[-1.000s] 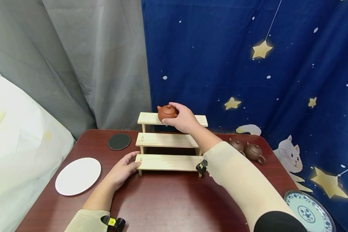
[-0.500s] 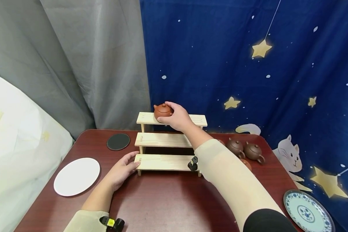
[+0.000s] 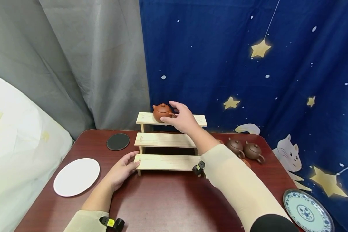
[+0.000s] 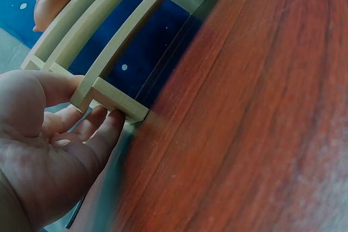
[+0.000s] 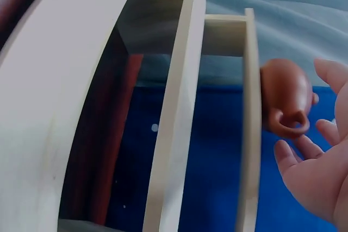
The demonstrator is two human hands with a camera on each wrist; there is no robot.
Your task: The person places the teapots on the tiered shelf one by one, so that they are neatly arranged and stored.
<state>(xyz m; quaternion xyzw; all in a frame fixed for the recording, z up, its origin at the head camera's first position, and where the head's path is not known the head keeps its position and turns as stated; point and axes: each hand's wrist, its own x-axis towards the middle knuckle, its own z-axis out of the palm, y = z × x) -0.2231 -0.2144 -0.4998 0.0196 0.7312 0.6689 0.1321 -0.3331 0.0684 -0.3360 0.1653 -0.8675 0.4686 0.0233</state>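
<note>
A reddish-brown clay teapot (image 3: 161, 112) stands upright on the top tier of the three-tier wooden display stand (image 3: 166, 139), left of its middle. Its spout points left, its looped handle right. My right hand (image 3: 185, 120) is beside the handle with fingers spread and nothing in its grasp. In the right wrist view the teapot (image 5: 285, 85) sits at the stand's edge, with the fingertips of my right hand (image 5: 321, 169) close to its handle. My left hand (image 3: 123, 170) grips the left end of the lowest tier, thumb on the board and fingers bent around the stand's leg (image 4: 118, 99).
Two dark brown teapots (image 3: 253, 151) stand at the table's back right, with reddish ones partly hidden by my right sleeve. A black round coaster (image 3: 118, 142) and a white plate (image 3: 76, 177) lie left. A blue-patterned plate (image 3: 305, 212) is at the right edge.
The teapot has shifted left along the top tier in my right hand. That hand has since let go and drawn back to the right. My left hand has stayed on the stand.
</note>
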